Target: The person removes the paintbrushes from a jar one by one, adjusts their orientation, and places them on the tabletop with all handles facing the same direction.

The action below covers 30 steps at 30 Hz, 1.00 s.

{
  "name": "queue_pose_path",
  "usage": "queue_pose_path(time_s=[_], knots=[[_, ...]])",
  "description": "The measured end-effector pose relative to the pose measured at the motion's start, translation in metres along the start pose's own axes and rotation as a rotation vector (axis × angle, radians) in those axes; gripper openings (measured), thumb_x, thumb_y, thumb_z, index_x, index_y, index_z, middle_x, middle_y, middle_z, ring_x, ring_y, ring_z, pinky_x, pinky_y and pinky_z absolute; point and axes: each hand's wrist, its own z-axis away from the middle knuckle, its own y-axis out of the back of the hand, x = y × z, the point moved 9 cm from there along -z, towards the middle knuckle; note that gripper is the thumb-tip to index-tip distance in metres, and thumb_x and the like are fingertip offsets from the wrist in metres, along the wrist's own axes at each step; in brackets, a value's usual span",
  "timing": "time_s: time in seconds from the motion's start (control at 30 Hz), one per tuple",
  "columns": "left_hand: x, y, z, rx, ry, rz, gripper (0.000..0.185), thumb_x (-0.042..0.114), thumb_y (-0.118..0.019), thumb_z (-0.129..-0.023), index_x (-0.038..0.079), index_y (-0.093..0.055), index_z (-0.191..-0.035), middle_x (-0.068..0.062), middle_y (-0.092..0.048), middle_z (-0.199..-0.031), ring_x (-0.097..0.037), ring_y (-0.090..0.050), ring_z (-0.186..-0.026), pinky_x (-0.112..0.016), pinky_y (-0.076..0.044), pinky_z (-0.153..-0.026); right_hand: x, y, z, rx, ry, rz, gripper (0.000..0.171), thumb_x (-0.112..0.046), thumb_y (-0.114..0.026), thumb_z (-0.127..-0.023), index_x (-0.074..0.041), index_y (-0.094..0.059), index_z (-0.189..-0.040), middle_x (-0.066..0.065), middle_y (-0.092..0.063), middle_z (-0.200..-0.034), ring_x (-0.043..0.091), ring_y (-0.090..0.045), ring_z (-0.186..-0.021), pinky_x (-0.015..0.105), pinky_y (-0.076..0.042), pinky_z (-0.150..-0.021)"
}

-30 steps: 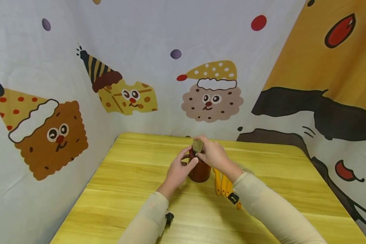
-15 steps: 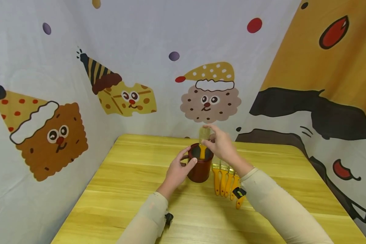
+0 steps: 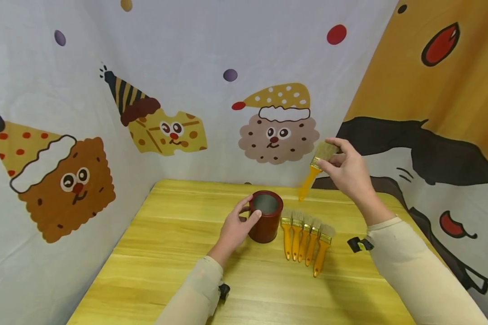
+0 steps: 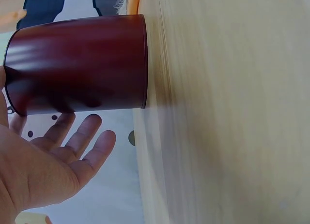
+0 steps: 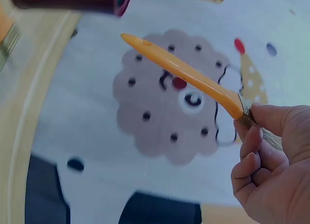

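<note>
My left hand (image 3: pixel 236 229) holds a dark red cylindrical cup (image 3: pixel 265 229) upright on the table, thumb and index finger spread around its upper part. In the left wrist view the other fingers lie apart beside the cup wall (image 4: pixel 82 64). The cup's grey inside shows from above. To the right and higher up, my right hand (image 3: pixel 348 170) pinches a paintbrush (image 3: pixel 307 183) near its metal band, bristles up by the palm. Its orange handle (image 5: pixel 181 71) points down and left, well away from the cup.
Several orange-handled paintbrushes (image 3: pixel 305 241) lie fanned side by side just right of the cup, bristles toward the back. The wooden table (image 3: pixel 179 216) ends at a fabric backdrop (image 3: pixel 179 67) printed with cartoon figures.
My right hand has lifted the paintbrush out of the cup and carried it up and to the right, uncovering the brushes on the table. The left hand stays at the cup.
</note>
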Motion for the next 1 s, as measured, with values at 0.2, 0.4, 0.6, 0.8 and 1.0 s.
queue_pose_path(time_s=[0.2,0.4,0.6,0.8,1.0], knots=[[0.0,0.001,-0.001,0.006,0.008,-0.014,0.063,0.066,-0.066,-0.099,0.055,-0.044,-0.157,-0.001,-0.063,-0.149,-0.025,-0.066,-0.11,-0.043,-0.058,-0.092,0.041,0.019,0.008,-0.017,-0.092,0.069,0.067,-0.029,-0.072,-0.104,-0.019,-0.042,-0.163,0.026,-0.078,-0.104,0.018,-0.063,-0.068,0.032,-0.044,-0.053],[0.0,0.0,-0.001,0.005,0.008,-0.016,0.063,0.065,-0.066,-0.099,0.054,-0.045,-0.157,-0.001,-0.063,-0.149,-0.025,-0.066,-0.11,-0.044,-0.058,-0.093,0.09,0.024,0.019,-0.047,-0.212,0.126,0.071,-0.033,-0.07,-0.106,-0.017,-0.037,-0.166,0.027,-0.077,-0.106,0.026,-0.061,-0.071,0.033,-0.045,-0.057],[-0.001,-0.001,-0.001,0.005,0.011,-0.02,0.063,0.066,-0.066,-0.099,0.056,-0.045,-0.156,-0.001,-0.063,-0.149,-0.025,-0.066,-0.112,-0.045,-0.058,-0.094,0.128,0.024,0.03,-0.069,-0.281,0.132,0.073,-0.033,-0.069,-0.107,-0.011,-0.035,-0.167,0.031,-0.075,-0.115,0.032,-0.069,-0.086,0.033,-0.049,-0.066],[0.0,-0.002,-0.002,0.003,0.011,-0.016,0.063,0.067,-0.066,-0.099,0.056,-0.044,-0.157,-0.001,-0.063,-0.149,-0.025,-0.066,-0.112,-0.045,-0.058,-0.095,0.151,0.02,0.04,-0.102,-0.329,0.122,0.075,-0.035,-0.066,-0.107,-0.01,-0.032,-0.168,0.032,-0.066,-0.124,0.043,-0.068,-0.103,0.041,-0.055,-0.074],[0.0,-0.001,-0.002,0.004,0.016,-0.02,0.063,0.066,-0.066,-0.099,0.055,-0.044,-0.157,-0.001,-0.063,-0.15,-0.026,-0.066,-0.113,-0.046,-0.058,-0.096,0.169,0.008,0.047,-0.115,-0.356,0.085,0.074,-0.033,-0.069,-0.106,-0.009,-0.034,-0.167,0.032,-0.067,-0.123,0.041,-0.07,-0.099,0.038,-0.055,-0.073]])
